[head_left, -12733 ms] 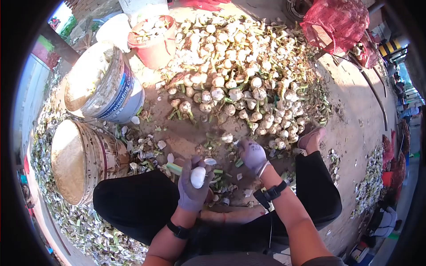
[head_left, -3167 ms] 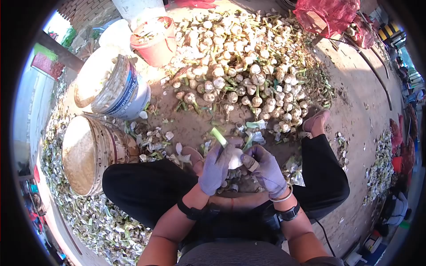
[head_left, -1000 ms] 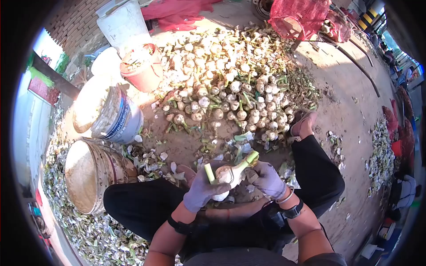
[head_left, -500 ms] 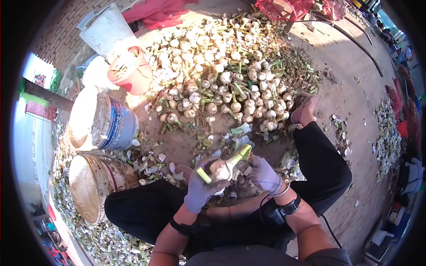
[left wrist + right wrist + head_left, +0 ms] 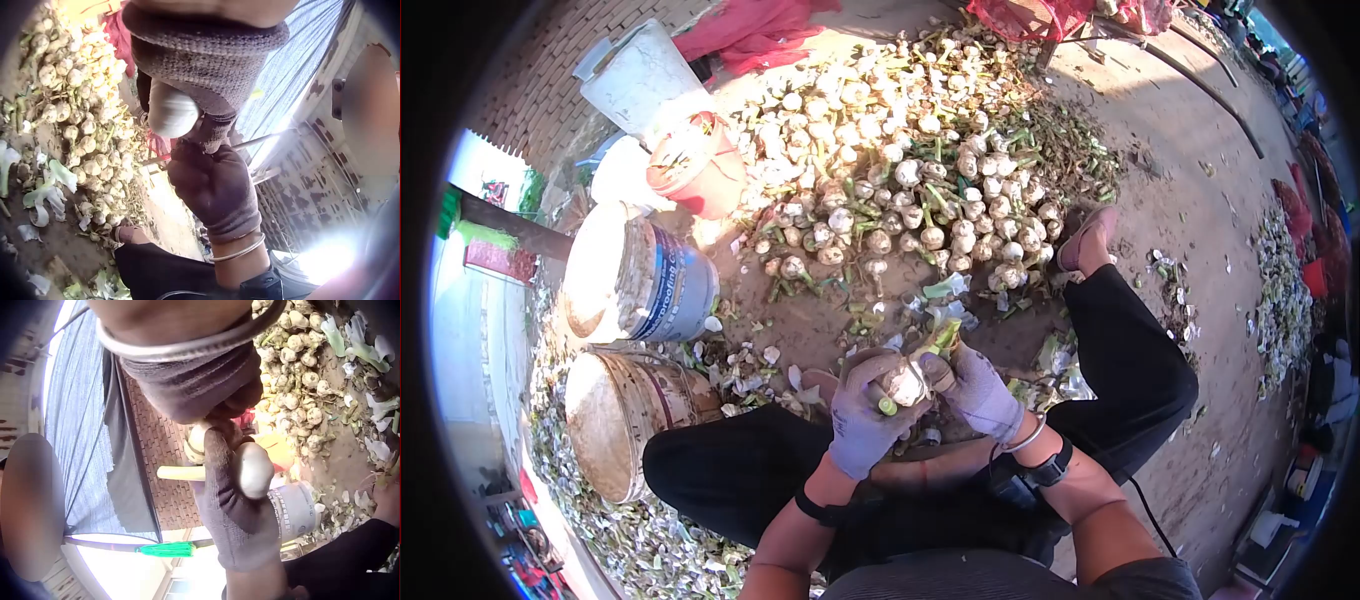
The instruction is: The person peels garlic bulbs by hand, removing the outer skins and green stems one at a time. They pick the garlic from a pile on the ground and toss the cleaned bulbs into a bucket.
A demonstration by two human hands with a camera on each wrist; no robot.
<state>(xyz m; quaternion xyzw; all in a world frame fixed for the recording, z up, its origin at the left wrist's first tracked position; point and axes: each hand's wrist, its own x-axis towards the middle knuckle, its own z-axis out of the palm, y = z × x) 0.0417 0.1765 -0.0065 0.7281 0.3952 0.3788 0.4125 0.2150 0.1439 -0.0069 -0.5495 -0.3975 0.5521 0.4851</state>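
Note:
The gloved left hand (image 5: 867, 418) grips a garlic bulb (image 5: 904, 384), thumb across it, in the head view. A cut green stalk end (image 5: 887, 406) pokes out at that hand's lower edge. Against the bulb's other side, the gloved right hand (image 5: 980, 392) pinches at the leafy stem (image 5: 945, 338); any tool in it is hidden. A smooth white peeled bulb (image 5: 255, 470) rests in the left hand's curled fingers (image 5: 220, 481) in the right wrist view, and the same white bulb (image 5: 172, 111) shows in the left wrist view beneath the glove.
A wide heap of garlic (image 5: 920, 150) lies ahead on the ground. At left stand a labelled white bucket (image 5: 680, 285), a lidded-looking stained bucket (image 5: 615, 410) and a pink bucket (image 5: 705, 170). Peelings (image 5: 690, 545) cover the ground at lower left. Red mesh (image 5: 750, 35) lies at the top.
Earlier the right hand held the stem farther from the bulb; now both hands are closer together and the bulb is turned, its stem pointing more upright. The view has also shifted.

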